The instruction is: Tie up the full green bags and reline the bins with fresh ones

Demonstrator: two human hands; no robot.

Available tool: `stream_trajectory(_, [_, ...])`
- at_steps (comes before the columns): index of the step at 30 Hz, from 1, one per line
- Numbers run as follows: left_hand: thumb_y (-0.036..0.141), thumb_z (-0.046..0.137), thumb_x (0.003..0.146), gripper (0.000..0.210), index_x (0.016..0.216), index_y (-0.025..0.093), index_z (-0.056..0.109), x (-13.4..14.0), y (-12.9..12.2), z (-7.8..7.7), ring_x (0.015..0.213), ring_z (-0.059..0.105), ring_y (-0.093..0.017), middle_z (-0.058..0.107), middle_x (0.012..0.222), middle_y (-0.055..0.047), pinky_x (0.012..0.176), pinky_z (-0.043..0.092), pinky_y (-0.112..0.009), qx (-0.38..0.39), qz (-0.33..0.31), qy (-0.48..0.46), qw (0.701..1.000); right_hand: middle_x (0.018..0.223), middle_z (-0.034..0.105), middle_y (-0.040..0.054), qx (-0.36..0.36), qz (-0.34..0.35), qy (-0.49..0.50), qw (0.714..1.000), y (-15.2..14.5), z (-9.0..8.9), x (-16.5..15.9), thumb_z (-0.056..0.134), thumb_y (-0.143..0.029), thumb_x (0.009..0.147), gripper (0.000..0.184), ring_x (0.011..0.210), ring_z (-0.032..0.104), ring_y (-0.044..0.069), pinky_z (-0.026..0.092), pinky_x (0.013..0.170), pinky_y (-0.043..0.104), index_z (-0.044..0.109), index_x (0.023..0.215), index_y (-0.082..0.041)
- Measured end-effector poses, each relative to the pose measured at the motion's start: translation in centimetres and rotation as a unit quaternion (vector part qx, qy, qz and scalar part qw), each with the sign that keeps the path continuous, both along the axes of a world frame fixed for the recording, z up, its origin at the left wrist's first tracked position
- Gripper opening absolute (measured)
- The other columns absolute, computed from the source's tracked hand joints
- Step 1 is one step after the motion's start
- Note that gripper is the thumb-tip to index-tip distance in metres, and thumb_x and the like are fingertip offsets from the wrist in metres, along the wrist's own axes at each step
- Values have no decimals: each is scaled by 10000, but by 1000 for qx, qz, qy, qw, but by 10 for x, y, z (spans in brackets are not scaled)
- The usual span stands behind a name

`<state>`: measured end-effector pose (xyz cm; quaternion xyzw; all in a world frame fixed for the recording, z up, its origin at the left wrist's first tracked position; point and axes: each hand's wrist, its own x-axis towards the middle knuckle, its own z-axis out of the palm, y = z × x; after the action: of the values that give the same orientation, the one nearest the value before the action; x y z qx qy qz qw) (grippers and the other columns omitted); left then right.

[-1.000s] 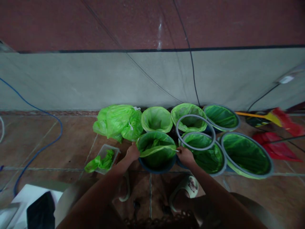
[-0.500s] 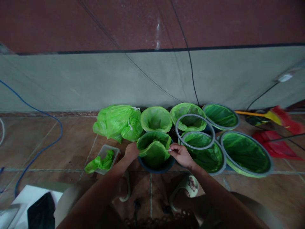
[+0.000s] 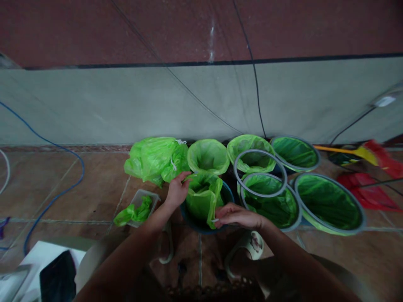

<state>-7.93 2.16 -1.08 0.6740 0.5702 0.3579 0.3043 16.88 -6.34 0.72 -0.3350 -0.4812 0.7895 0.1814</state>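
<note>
A thin green trash bag [image 3: 203, 201] stands partly inside a dark blue bin [image 3: 227, 193], its mouth bunched and pulled up. My left hand [image 3: 178, 191] has its fingers at the bag's upper left edge, closed on the plastic. Lower down on the other side, my right hand [image 3: 236, 214] pinches the bag's near right corner, where a bit of white drawstring shows. The bin's rim is uncovered on the right and front.
Several lined bins, including one green-lined bin [image 3: 208, 157], stand along the wall. A loose grey ring [image 3: 285, 178] leans on two of them. Tied green bags [image 3: 151, 159], a clear tub [image 3: 154, 203], a red dustpan [image 3: 362, 191] and a blue cable [image 3: 56, 195] lie around.
The bag's mouth has turned and shifted: my left hand moved up with its left edge, while my right hand drew the other corner down toward me.
</note>
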Motion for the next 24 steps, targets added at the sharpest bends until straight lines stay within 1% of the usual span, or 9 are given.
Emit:
stream_trajectory(4, [237, 564, 888, 288, 1142, 168, 680, 2, 1, 15, 1021, 686, -205, 732, 1109, -79, 968, 522, -360, 18, -23, -102, 994, 827, 707, 56, -12, 59, 53, 997, -2, 13, -1, 729, -513, 771, 401, 826, 637, 163, 475, 830, 288, 766, 808, -116])
stream_trajectory(7, [266, 588, 869, 303, 1140, 158, 671, 2, 2, 24, 941, 701, -188, 738, 1072, -73, 902, 538, -329, 10, -28, -165, 986, 817, 719, 49, -45, 112, 25, 992, -7, 2, -4, 725, -533, 770, 408, 781, 654, 152, 492, 791, 283, 758, 842, -133])
stream_trajectory(10, [286, 610, 851, 297, 1106, 149, 676, 3, 2, 28, 912, 700, -183, 746, 1025, -70, 862, 542, -311, -5, -22, -205, 979, 793, 715, 52, -74, 120, -69, 988, -10, -21, -6, 689, -562, 791, 428, 704, 666, 151, 501, 696, 277, 730, 823, -137])
stream_trajectory(13, [288, 608, 849, 302, 1109, 149, 674, 4, -1, 30, 858, 700, -176, 755, 928, -53, 813, 547, -296, -38, -46, -222, 973, 668, 668, 55, -5, 77, -245, 966, -4, -35, -1, 551, -551, 891, 471, 623, 642, 161, 471, 614, 273, 680, 688, -147])
stream_trajectory(16, [262, 600, 844, 294, 1104, 153, 683, 4, -3, 30, 846, 699, -171, 756, 909, -45, 817, 545, -295, -52, -83, -208, 973, 648, 654, 76, 146, 4, -470, 871, 9, -33, 9, 484, -458, 942, 460, 676, 653, 195, 453, 655, 292, 650, 624, -170])
stream_trajectory(18, [244, 590, 841, 283, 1090, 154, 692, 4, -3, 30, 847, 698, -170, 755, 913, -44, 822, 543, -294, -51, -91, -190, 976, 736, 688, 96, 202, -67, -582, 785, 18, -27, 17, 472, -444, 947, 402, 765, 675, 230, 451, 691, 307, 684, 734, -177])
stream_trajectory(20, [236, 581, 840, 274, 1074, 154, 698, 5, -4, 29, 849, 699, -171, 755, 922, -44, 822, 544, -293, -52, -95, -176, 978, 884, 717, 118, 221, -134, -639, 724, 24, -23, 23, 494, -482, 931, 372, 869, 683, 260, 457, 724, 316, 696, 944, -170])
stream_trajectory(22, [236, 576, 841, 269, 1065, 157, 702, 5, -4, 29, 863, 700, -173, 756, 957, -48, 831, 546, -295, -54, -102, -169, 979, 1075, 705, 151, 240, -172, -661, 690, 26, -26, 28, 583, -499, 879, 457, 1001, 665, 280, 463, 784, 315, 636, 1167, -148])
stream_trajectory(24, [242, 576, 843, 266, 1061, 160, 703, 6, -4, 29, 875, 701, -175, 755, 983, -50, 841, 547, -298, -49, -107, -164, 979, 1196, 669, 172, 258, -154, -663, 686, 24, -34, 29, 651, -438, 841, 540, 1083, 641, 279, 455, 835, 304, 571, 1278, -130])
